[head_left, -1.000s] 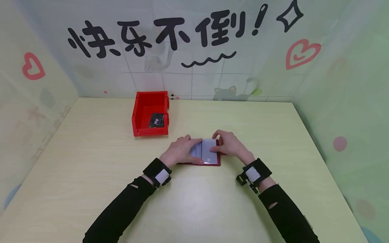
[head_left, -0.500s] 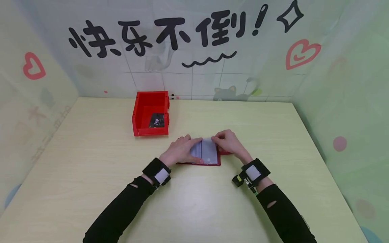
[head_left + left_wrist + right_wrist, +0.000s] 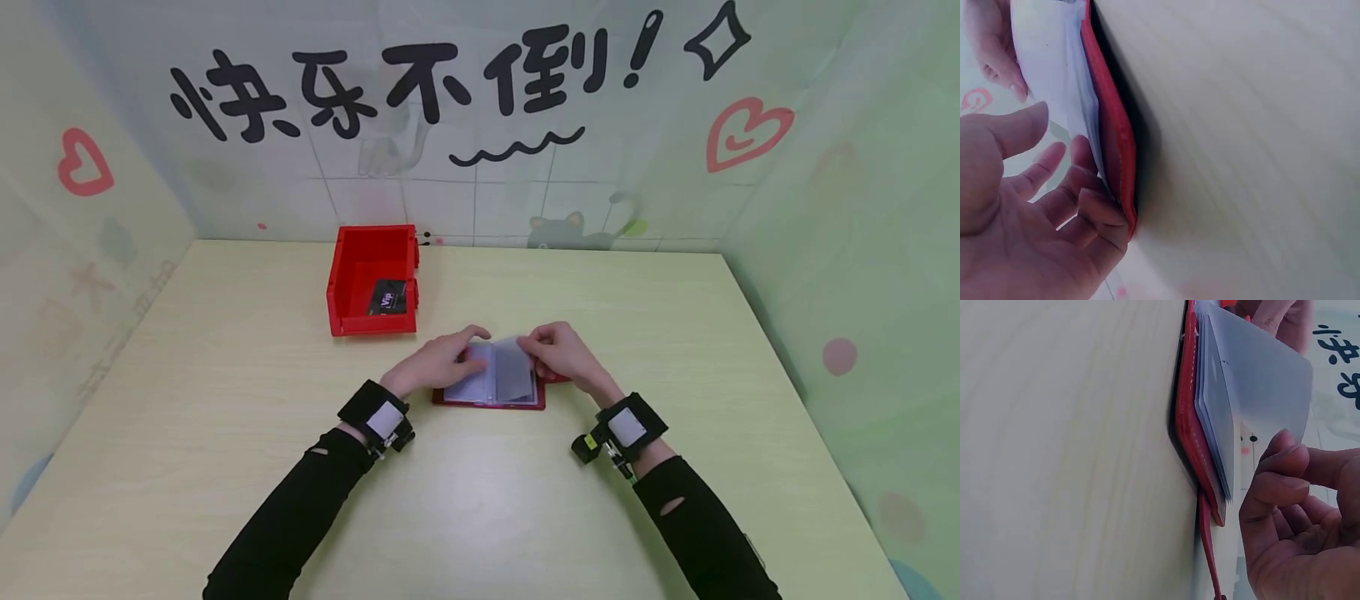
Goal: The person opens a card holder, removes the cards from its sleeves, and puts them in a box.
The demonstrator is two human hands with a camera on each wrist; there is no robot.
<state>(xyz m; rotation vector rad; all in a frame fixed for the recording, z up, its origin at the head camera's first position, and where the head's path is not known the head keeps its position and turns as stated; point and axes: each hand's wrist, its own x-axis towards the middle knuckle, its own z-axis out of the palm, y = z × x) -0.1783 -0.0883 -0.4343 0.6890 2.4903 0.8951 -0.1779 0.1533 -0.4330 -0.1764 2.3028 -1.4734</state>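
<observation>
A red card holder (image 3: 491,406) with clear plastic sleeves lies spread open on the table in the head view. My right hand (image 3: 564,352) pinches the top outer corner of one clear sleeve (image 3: 1275,378), which is lifted off the stack in the right wrist view. Over the left half rests my left hand (image 3: 437,360), its thumb apart from its bent fingers. In the left wrist view, those fingers touch the edge of the red cover (image 3: 1116,131) and the sleeves, with nothing pinched. A red strap (image 3: 1207,550) sticks out at the holder's right side.
A red plastic bin (image 3: 372,325) stands farther back, left of the holder. Inside it lies a black card (image 3: 387,297) marked "Vip". A printed backdrop (image 3: 472,200) closes off the table's back and sides.
My left hand has shifted left and loosened from the pages, uncovering more of the left half. My right hand has taken a sleeve's top corner and raised it leftward.
</observation>
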